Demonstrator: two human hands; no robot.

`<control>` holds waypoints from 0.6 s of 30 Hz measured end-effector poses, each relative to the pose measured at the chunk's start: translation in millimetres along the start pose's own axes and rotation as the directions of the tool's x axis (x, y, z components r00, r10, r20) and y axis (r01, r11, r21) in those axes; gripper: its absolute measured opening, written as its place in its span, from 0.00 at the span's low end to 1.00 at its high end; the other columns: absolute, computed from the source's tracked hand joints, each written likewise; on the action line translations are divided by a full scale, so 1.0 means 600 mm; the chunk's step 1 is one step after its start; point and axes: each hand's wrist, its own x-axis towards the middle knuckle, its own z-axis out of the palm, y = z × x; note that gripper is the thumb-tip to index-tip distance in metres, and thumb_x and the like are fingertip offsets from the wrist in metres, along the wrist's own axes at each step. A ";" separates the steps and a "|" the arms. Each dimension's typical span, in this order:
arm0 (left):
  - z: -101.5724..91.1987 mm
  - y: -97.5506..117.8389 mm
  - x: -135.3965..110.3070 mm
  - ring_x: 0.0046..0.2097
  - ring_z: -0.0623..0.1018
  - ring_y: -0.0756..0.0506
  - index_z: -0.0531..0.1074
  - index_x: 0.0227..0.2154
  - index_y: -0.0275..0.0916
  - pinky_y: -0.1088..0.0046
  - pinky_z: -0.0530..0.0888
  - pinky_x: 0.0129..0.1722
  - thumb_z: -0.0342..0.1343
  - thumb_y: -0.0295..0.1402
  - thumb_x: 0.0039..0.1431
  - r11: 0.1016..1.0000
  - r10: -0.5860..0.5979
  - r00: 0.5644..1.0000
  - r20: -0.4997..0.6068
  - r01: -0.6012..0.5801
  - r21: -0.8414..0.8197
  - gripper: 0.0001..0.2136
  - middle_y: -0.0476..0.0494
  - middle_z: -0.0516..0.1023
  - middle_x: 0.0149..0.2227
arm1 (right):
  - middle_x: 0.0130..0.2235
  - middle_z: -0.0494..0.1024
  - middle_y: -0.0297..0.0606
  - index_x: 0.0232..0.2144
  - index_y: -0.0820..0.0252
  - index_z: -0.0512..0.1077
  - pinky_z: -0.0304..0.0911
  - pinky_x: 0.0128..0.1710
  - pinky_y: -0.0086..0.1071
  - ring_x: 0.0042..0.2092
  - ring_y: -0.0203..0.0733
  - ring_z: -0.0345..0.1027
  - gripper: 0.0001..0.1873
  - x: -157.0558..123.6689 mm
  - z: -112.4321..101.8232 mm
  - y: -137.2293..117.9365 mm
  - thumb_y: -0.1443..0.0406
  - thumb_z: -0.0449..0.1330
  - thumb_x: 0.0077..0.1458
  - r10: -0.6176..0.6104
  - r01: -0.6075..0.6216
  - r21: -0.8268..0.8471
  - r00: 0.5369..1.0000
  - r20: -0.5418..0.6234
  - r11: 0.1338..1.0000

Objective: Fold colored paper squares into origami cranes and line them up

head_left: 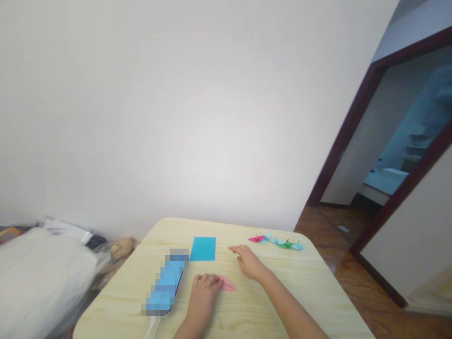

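Observation:
My left hand [204,294] rests on the light wooden table [310,292] with its fingers curled down onto a folded pink paper [228,284], which sticks out to the right of the fingers. My right hand [248,262] lies just beyond it, fingers stretched out flat and pointing left toward a blue paper sheet [203,248], holding nothing. Several small folded paper cranes [277,241], pink, light blue and green, stand in a row near the table's far right edge.
A phone [165,285] with a white cable lies left of my left hand. A bed with white bedding [38,278] and a doll [122,248] are to the left. A doorway [388,155] opens at the right over wooden floor.

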 end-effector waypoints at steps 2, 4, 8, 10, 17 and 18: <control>-0.004 -0.013 -0.020 0.50 0.68 0.46 0.71 0.44 0.52 0.65 0.56 0.51 0.47 0.20 0.54 0.999 -0.025 1.000 -0.004 0.025 0.021 0.21 0.51 0.75 0.48 | 0.46 0.71 0.41 0.52 0.58 0.63 0.54 0.49 0.32 0.49 0.41 0.61 0.31 0.019 0.004 -0.009 0.80 0.45 0.45 -0.078 0.078 -0.008 0.996 0.034 0.997; -0.004 -0.023 -0.036 0.52 0.67 0.43 0.69 0.48 0.47 0.61 0.56 0.51 0.45 0.17 0.51 0.996 -0.073 0.997 -0.022 0.074 0.057 0.24 0.46 0.72 0.51 | 0.45 0.71 0.40 0.52 0.55 0.62 0.55 0.48 0.32 0.48 0.41 0.61 0.32 0.036 0.011 -0.023 0.80 0.45 0.45 -0.151 0.152 -0.018 0.986 0.067 0.988; 0.006 -0.030 -0.055 0.53 0.65 0.41 0.65 0.52 0.42 0.61 0.59 0.51 0.44 0.20 0.52 0.968 -0.169 0.983 -0.074 0.179 0.176 0.24 0.44 0.70 0.54 | 0.48 0.68 0.40 0.54 0.53 0.60 0.53 0.50 0.34 0.49 0.41 0.59 0.32 0.059 0.033 -0.062 0.78 0.47 0.48 -0.301 0.308 -0.041 0.946 0.118 0.951; 0.014 -0.030 -0.060 0.54 0.65 0.41 0.64 0.52 0.40 0.62 0.60 0.52 0.44 0.23 0.52 0.950 -0.211 0.972 -0.107 0.229 0.212 0.23 0.43 0.68 0.54 | 0.52 0.64 0.41 0.55 0.51 0.59 0.50 0.52 0.37 0.53 0.43 0.55 0.30 0.067 0.042 -0.082 0.76 0.49 0.50 -0.368 0.376 -0.046 0.920 0.134 0.925; 0.034 -0.035 -0.072 0.56 0.65 0.41 0.63 0.53 0.39 0.64 0.61 0.54 0.46 0.28 0.53 0.931 -0.257 0.950 -0.178 0.293 0.218 0.22 0.42 0.67 0.55 | 0.58 0.55 0.43 0.57 0.50 0.54 0.47 0.54 0.44 0.57 0.50 0.47 0.36 0.098 0.056 -0.137 0.67 0.60 0.47 -0.543 0.581 -0.132 0.805 0.240 0.803; 0.035 -0.035 -0.073 0.56 0.64 0.41 0.63 0.53 0.38 0.64 0.60 0.54 0.46 0.28 0.53 0.933 -0.255 0.951 -0.174 0.289 0.214 0.22 0.41 0.67 0.55 | 0.59 0.55 0.43 0.57 0.49 0.54 0.47 0.53 0.44 0.57 0.50 0.47 0.36 0.102 0.057 -0.142 0.66 0.61 0.46 -0.554 0.595 -0.134 0.794 0.251 0.792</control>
